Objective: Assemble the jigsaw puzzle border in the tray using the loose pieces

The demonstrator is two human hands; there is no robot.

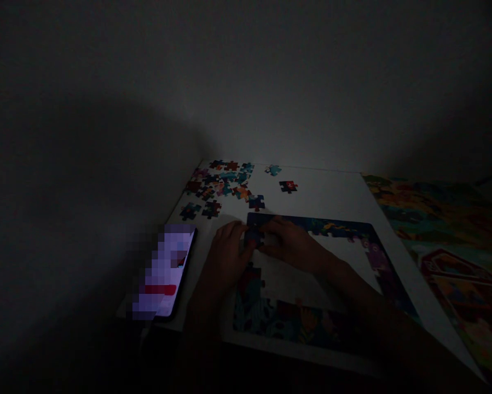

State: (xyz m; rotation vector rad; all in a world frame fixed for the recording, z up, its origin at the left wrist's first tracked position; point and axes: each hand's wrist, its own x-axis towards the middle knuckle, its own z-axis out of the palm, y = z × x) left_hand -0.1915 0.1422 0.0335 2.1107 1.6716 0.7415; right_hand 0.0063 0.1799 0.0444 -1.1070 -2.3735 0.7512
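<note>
While the head view is very dark, both hands meet at the top-left corner of the partly built colourful cardboard jigsaw frame on the white table. Left hand lies flat, fingers curled loosely, touching a dark blue jigsaw piece at its fingertips; a firm grip cannot be told. Right hand presses the same piece from the other side, fingers bent over it. Beyond the hands sits a loose pile of multicoloured jigsaw pieces. Just left of the left hand lies a lit black smartphone. Well right of the right hand, a colourful printed puzzle box lid.
</note>
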